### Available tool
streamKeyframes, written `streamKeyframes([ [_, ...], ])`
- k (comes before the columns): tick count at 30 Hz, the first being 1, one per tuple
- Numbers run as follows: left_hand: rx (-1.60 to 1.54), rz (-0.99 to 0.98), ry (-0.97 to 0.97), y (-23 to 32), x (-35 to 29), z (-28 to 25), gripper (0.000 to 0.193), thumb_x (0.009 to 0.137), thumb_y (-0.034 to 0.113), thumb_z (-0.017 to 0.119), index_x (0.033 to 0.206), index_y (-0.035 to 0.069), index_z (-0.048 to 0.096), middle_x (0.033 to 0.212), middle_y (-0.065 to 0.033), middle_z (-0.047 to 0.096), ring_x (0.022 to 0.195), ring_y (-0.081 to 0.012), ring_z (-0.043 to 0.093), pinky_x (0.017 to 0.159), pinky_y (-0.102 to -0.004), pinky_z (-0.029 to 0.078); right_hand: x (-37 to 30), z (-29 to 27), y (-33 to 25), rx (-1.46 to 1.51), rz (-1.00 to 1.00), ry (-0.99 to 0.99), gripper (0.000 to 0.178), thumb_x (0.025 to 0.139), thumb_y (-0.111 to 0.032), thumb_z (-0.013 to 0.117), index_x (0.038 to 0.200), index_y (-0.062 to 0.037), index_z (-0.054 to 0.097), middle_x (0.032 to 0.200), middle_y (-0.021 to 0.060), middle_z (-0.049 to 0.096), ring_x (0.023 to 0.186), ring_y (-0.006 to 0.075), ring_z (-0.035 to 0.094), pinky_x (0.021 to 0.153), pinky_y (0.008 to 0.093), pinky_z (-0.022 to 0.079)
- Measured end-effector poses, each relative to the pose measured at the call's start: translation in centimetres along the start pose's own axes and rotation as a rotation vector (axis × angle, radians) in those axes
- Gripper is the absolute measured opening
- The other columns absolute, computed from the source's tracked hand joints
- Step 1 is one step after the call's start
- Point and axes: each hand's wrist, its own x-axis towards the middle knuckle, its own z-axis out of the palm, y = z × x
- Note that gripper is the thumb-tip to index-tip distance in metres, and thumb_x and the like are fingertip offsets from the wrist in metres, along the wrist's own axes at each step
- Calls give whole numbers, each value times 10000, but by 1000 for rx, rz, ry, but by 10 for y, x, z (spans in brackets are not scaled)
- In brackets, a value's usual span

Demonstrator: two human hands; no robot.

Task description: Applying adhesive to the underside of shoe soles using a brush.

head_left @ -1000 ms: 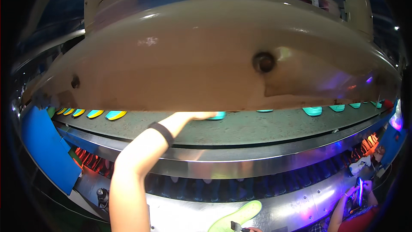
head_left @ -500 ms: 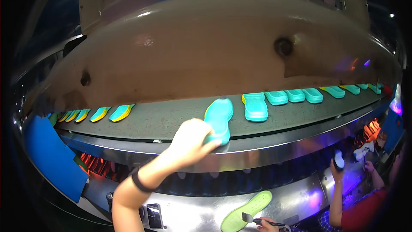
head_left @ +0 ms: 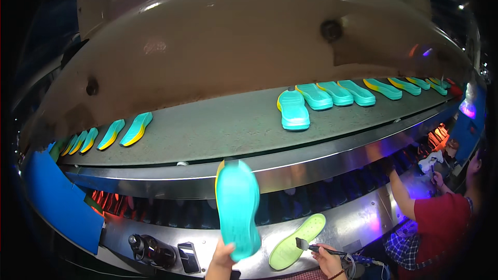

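A teal shoe sole with a yellow edge stands almost upright, toe end up, in front of the belt's metal rail. My left hand grips its lower end. Lower right, my right hand is closed around the dark handle of a flat brush. The brush's bristles are over or against a light green sole lying aslant on the metal bench; whether they touch cannot be made out.
More teal soles lie on the grey conveyor belt under a brown hood. A dark bottle and a phone sit on the bench at left. A co-worker in a red top works at right.
My left hand has drawn the teal sole off the belt area, down and toward me. More of my right hand shows, still with the brush. The co-worker's arm has shifted.
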Motion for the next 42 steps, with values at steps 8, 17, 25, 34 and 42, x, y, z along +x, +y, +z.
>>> streamKeyframes([
  [8,-663,-579,49,-90,-60,9,794,744,616,447,1275,37,339,1247,-207,394,1102,-370,443,934,-509,350,-5,10,-25,-189,43,107,266,850,-156,566,1077,-18,555,937,38,580,759,131,554,596,245,483],
  [17,-599,-591,231,-113,-45,6,713,792,583,397,1267,53,361,1235,-174,419,1128,-339,424,954,-498,331,-52,43,-53,-138,-77,-104,266,792,27,552,1059,23,553,924,81,592,779,157,568,666,230,497],
  [25,-555,-627,321,-121,-37,25,650,845,551,281,1282,74,354,1265,-150,403,1166,-332,389,974,-506,302,-51,60,-50,-48,-164,-426,214,732,67,572,944,52,591,948,158,617,885,226,592,834,333,456],
  [34,-613,-519,149,-97,-19,42,757,809,675,141,1278,120,356,1259,-163,408,1127,-370,423,944,-527,334,-34,88,-68,-181,-146,-454,212,754,33,587,964,60,574,933,155,622,864,197,597,815,292,457],
  [42,-758,-513,51,-102,-28,43,802,799,678,104,1244,80,399,1110,-187,523,958,-352,539,870,-520,403,-23,95,-68,-218,-150,-436,206,761,2,595,962,46,589,927,129,624,844,171,590,802,272,448],
])
